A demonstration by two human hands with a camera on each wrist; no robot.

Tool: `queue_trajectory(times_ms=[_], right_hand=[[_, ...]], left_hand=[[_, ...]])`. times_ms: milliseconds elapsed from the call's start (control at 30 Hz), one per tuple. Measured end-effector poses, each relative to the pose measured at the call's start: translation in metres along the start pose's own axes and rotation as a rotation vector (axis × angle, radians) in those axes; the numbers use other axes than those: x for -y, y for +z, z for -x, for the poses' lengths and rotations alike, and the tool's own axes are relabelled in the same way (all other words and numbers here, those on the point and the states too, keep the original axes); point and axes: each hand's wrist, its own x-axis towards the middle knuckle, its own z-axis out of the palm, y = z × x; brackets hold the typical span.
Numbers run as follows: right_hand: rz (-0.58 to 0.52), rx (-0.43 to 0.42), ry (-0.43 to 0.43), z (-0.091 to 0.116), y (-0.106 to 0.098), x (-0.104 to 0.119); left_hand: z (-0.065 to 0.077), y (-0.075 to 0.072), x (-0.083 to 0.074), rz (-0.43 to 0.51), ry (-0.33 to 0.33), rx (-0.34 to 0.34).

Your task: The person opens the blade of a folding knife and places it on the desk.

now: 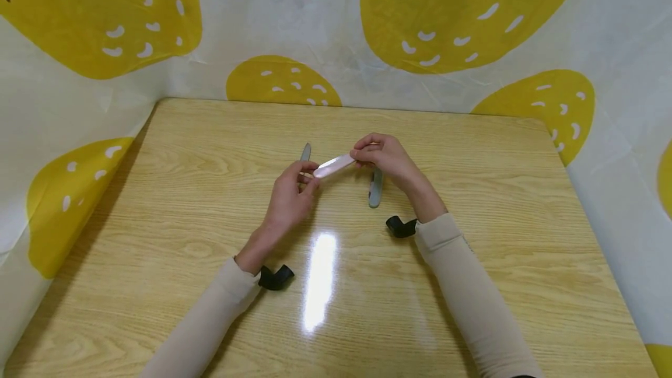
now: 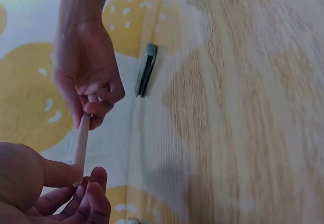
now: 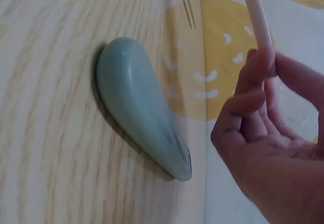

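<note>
A slim pale pink bar with a rounded end (image 1: 334,165) is held above the table between both hands. My left hand (image 1: 287,200) pinches its near-left end between thumb and fingers. The far-right end sits in a pinch of my right hand (image 1: 391,159). In the left wrist view the bar (image 2: 81,145) appears edge-on, thin and straight. Below my right hand lies a grey-green rounded object (image 3: 129,97), with a dark slot along one side in the left wrist view. Beyond my left hand lies a narrow grey piece (image 1: 306,151), partly hidden by the fingers.
The wood-grain table (image 1: 157,226) is bounded by a white curtain (image 1: 294,10) with yellow fruit shapes at the back and sides. Black wrist mounts (image 1: 276,277) stick out by both cuffs. A bright light reflection shows on the tabletop.
</note>
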Motion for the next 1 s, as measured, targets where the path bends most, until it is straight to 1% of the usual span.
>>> queue_trajectory(times_ms=[100,200,367,500,600,733,867,1000], right_hand=[[-0.012,0.041,0.006,0.001,-0.001,0.000],[0.005,0.112,0.004,0.003,-0.002,-0.001],[0.010,0.228,0.021,0.003,-0.004,-0.003],[0.009,0.282,0.041,0.002,-0.003,-0.004],[0.012,0.305,0.051,0.002,-0.002,-0.003],[0.010,0.316,0.067,0.003,-0.002,-0.003],[-0.021,0.321,0.075,0.003,-0.004,-0.004],[-0.050,0.325,0.070,0.003,-0.004,-0.004]], left_hand=[[-0.001,-0.002,0.001,0.020,0.004,-0.020],[-0.002,-0.004,0.003,0.039,-0.008,-0.033],[-0.003,-0.008,0.005,0.083,-0.047,-0.025],[-0.003,-0.012,0.005,0.114,-0.067,-0.008],[-0.002,-0.014,0.005,0.132,-0.074,-0.002],[-0.001,-0.015,0.005,0.149,-0.073,0.000],[-0.002,-0.015,0.006,0.174,-0.073,0.000],[-0.004,-0.015,0.007,0.224,-0.075,-0.010]])
